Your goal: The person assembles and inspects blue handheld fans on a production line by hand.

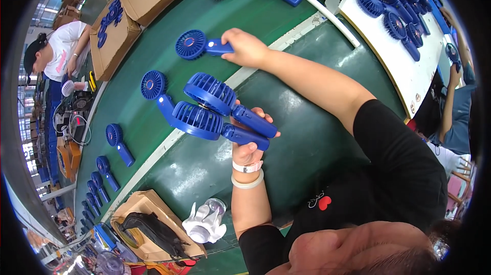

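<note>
Two blue handheld fans are gripped together by their handles in my left hand [245,155]: an upper fan [210,93] and a lower fan [198,120], their round grilles pointing left. Farther off, my right hand [246,48] closes around the handle end of another blue fan [191,45], which is at the green conveyor surface. Whether that fan still rests on the surface or is slightly lifted, I cannot tell. Just left of the two held fans lies one more blue fan [153,85], partly hidden behind them.
Several blue fans, such as one [113,134], line the belt [138,116] toward the lower left. Cardboard boxes [134,32] with fans stand beyond. A white table [404,78] piled with fans is at right. A bottle [215,206] and a cardboard box [192,247] sit near my left arm.
</note>
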